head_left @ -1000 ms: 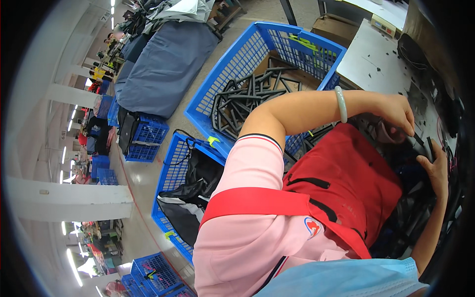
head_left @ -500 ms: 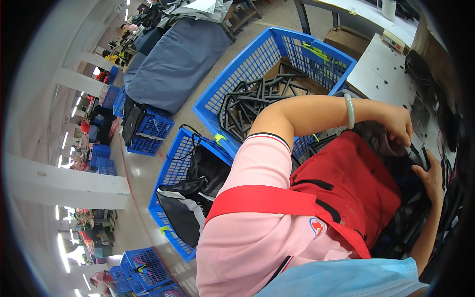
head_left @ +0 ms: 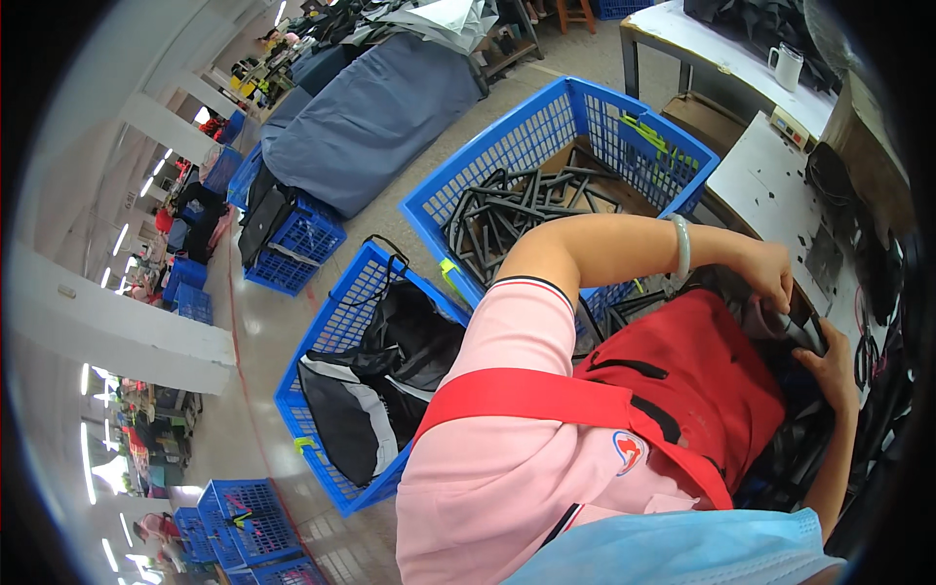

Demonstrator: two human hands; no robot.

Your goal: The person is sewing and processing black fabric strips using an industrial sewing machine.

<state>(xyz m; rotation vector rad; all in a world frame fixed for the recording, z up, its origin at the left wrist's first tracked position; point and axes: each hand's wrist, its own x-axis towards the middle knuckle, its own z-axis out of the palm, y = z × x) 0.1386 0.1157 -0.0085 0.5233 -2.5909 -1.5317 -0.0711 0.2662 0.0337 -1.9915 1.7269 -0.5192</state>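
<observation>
My left hand (head_left: 770, 276), with a pale bangle on its wrist, is closed with the fingers curled down over a dark strip (head_left: 805, 334) near the table's edge. What its fingertips pinch is partly hidden. My right hand (head_left: 831, 369) is closed round the other end of this strip, thumb toward the left hand. Just below my left hand shows a greyish-pink rounded part (head_left: 763, 320), its kind unclear. A red apron (head_left: 697, 366) covers my lap beneath the hands.
A blue basket (head_left: 414, 208) holds several black bent tube-like pieces (head_left: 526, 207). Another blue basket (head_left: 286, 390) holds black and grey fabric bags (head_left: 341, 419). Right of me stands a white table (head_left: 756, 190) with black scraps and scissors (head_left: 866, 359). A white mug (head_left: 786, 66) stands farther back.
The whole view has shifted a little. My hands have come closer together, and the dark strip between them lies lower and flatter than before.
</observation>
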